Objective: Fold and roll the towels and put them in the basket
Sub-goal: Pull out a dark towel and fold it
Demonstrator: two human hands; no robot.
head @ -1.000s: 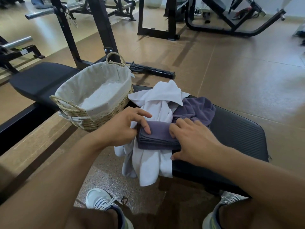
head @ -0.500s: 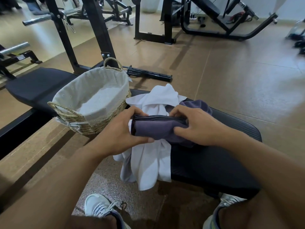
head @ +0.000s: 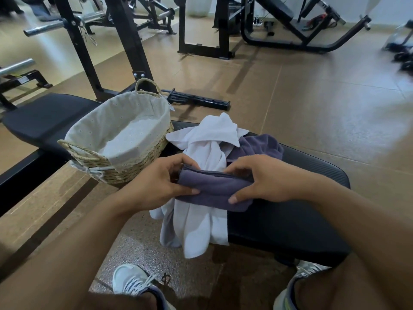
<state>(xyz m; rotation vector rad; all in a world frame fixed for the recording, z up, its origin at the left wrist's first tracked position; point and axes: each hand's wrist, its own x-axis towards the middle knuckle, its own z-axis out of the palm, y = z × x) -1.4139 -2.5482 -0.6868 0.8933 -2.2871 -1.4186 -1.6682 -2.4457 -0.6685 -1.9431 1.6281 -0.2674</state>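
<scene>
Left hand (head: 154, 182) and right hand (head: 266, 180) pinch the folded purple towel (head: 214, 189) above the white towel (head: 201, 220) on the surface (head: 290, 220); its underside is hidden, perhaps partly rolled. The basket (head: 125, 139) sits just left.

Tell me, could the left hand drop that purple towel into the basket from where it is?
Probably yes. The left hand grips the folded purple towel just beside the basket, whose open top shows only its lining, and nothing stands between them.
</scene>
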